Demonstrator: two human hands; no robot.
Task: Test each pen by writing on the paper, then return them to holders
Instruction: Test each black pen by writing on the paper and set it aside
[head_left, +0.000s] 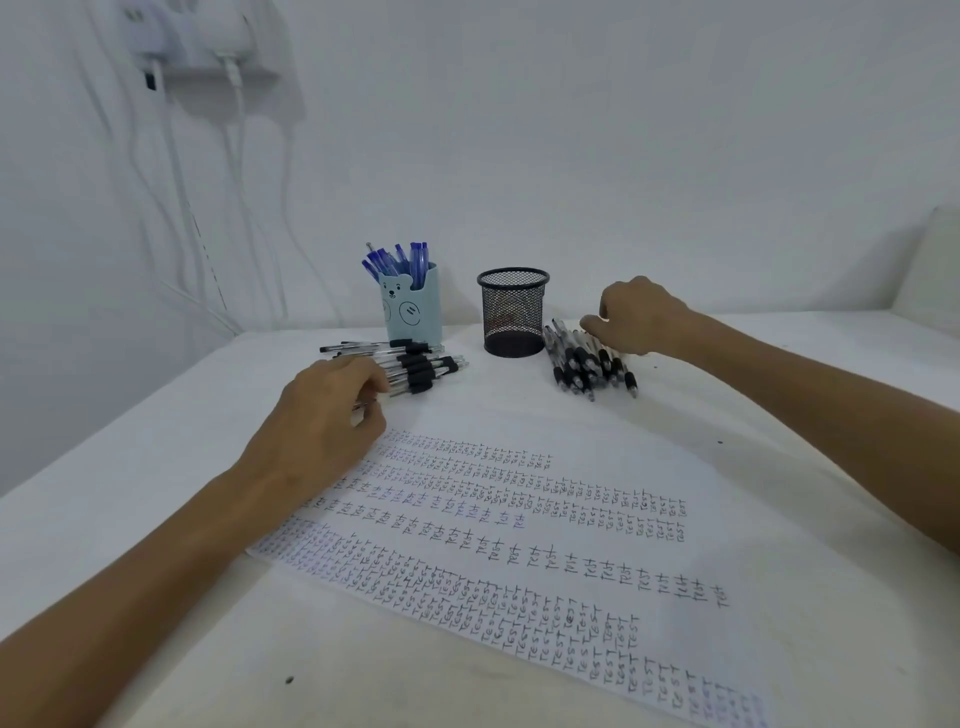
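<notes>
The left hand (322, 410) grasps pens of the left pile (415, 366). The right hand (641, 317) touches the right pile (589, 366); its grip I cannot tell.

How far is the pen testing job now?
Done: white paper is covered with TEST rows; blue pens stand in the light-blue bear holder. In hand: left hand grips the left black-pen pile, right hand touches the right pile. Left: black mesh holder looks empty.

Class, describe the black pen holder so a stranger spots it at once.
Two holders stand at the far edge of the white table. Take the right one, a round black mesh cup. Unlike the blue bear holder, no pens stick out of it.
</notes>
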